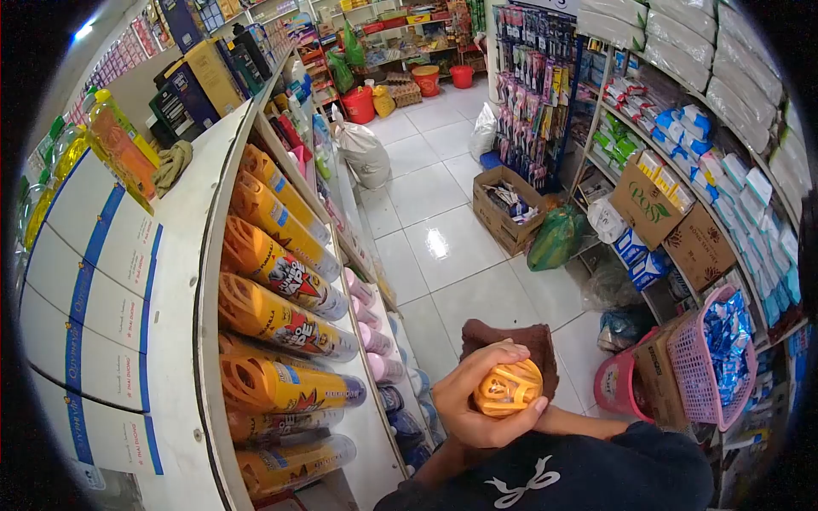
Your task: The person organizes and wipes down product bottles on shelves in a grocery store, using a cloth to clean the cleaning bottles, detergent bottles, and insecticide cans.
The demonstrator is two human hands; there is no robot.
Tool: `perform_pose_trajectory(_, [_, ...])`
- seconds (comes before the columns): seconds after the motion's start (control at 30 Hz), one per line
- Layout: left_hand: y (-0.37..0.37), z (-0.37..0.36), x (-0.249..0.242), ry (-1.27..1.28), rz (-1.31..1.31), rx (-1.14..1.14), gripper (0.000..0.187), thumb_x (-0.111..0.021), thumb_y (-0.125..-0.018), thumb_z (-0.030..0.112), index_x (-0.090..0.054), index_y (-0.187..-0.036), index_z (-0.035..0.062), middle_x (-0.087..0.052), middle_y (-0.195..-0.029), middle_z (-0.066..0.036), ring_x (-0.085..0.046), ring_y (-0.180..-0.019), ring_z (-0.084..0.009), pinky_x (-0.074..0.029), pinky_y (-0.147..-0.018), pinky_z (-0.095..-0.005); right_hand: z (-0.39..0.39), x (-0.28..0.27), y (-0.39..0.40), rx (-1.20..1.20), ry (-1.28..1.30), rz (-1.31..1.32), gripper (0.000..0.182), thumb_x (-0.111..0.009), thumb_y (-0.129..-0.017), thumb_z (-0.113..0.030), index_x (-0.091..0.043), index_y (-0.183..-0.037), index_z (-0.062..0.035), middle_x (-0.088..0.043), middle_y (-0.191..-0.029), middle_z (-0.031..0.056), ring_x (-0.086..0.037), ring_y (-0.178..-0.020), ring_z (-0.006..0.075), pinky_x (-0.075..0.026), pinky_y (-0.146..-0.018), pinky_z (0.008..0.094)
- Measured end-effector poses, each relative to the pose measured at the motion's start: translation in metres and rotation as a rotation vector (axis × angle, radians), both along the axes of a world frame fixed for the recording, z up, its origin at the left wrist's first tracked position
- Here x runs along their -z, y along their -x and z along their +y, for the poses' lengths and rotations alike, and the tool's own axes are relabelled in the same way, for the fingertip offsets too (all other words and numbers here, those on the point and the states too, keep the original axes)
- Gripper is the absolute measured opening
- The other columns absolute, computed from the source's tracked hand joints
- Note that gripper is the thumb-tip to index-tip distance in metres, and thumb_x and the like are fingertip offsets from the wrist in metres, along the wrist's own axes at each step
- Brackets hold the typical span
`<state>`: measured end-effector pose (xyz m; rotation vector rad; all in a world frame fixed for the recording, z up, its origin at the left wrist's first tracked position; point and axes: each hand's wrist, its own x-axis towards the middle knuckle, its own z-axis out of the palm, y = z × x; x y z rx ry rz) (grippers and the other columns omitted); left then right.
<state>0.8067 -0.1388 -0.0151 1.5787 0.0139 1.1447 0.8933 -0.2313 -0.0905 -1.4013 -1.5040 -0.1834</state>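
Note:
My left hand is wrapped round a spray can, seen from above with its orange slotted cap towards me. The fingers curl round its far side and the thumb lies along the near side. A brown cloth spreads behind and below the can. My right forearm reaches in from the right; that hand is hidden beneath the can and cloth, so its grip does not show. To the left, several orange and yellow Jumbo Vape spray cans lie on their sides on a shelf, caps towards the outer edge.
White-topped shelving on the left bears boxes and bottles. Pink-capped containers stand on a lower shelf. Right of me are a pink basket of blue packets and a pink bucket. A cardboard box sits on the tiled floor.

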Motion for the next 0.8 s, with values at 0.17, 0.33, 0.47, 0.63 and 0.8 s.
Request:
perform_pose_trajectory(0.17, [0.011, 0.005, -0.005, 0.142, -0.2, 0.044, 0.043, -0.07, -0.052, 0.003, -0.053, -0.09, -0.0071, -0.059, -0.085, -0.02, -0.059, -0.084, -0.0279, -0.044, -0.081, -0.0365, 0.0, 0.079, -0.016, -0.066, 0.237, 0.243, 0.055, -0.071, -0.059, -0.029, -0.053, -0.104, -0.0026, -0.056, -0.102, 0.013, -0.053, -0.094, 0.0304, -0.04, -0.084, 0.0387])
perform_pose_trajectory(0.33, [0.018, 0.003, -0.006, 0.222, -0.213, 0.04, 0.044, -0.069, -0.053, 0.002, -0.051, -0.092, -0.0071, -0.058, -0.087, -0.02, -0.058, -0.087, -0.0272, -0.043, -0.082, -0.0383, -0.005, 0.086, -0.017, -0.187, 0.416, 0.541, 0.057, -0.073, -0.056, -0.028, -0.051, -0.103, -0.0053, -0.056, -0.094, 0.0111, -0.054, -0.088, 0.0239, -0.042, -0.077, 0.0339])
perform_pose_trajectory(0.47, [0.021, 0.0, -0.013, 0.367, -0.123, 0.027, 0.045, -0.07, -0.055, 0.002, -0.051, -0.094, -0.0074, -0.058, -0.089, -0.019, -0.057, -0.088, -0.0261, -0.042, -0.083, -0.0382, -0.002, 0.046, -0.009, -0.056, 0.475, 0.215, 0.051, -0.07, -0.06, -0.025, -0.049, -0.103, -0.0061, -0.055, -0.09, 0.0124, -0.055, -0.085, 0.0214, -0.043, -0.071, 0.0338])
perform_pose_trajectory(0.63, [0.023, 0.01, -0.016, 0.244, -0.15, 0.019, 0.044, -0.071, -0.055, 0.003, -0.052, -0.093, -0.0068, -0.058, -0.087, -0.019, -0.057, -0.086, -0.026, -0.043, -0.082, -0.0386, 0.011, 0.044, -0.018, -0.349, 0.683, 0.674, 0.047, -0.065, -0.069, -0.019, -0.046, -0.109, -0.0043, -0.053, -0.101, 0.0127, -0.052, -0.094, 0.0196, -0.042, -0.079, 0.0332])
perform_pose_trajectory(0.8, [0.037, 0.007, -0.02, 0.127, -0.152, -0.03, 0.044, -0.071, -0.051, 0.007, -0.054, -0.09, -0.0071, -0.059, -0.085, -0.02, -0.059, -0.083, -0.027, -0.044, -0.08, -0.0393, 0.013, 0.105, -0.03, -0.734, 0.815, 1.604, 0.049, -0.057, -0.078, -0.016, -0.038, -0.122, -0.0024, -0.045, -0.12, 0.011, -0.045, -0.109, 0.0225, -0.037, -0.092, 0.0336])
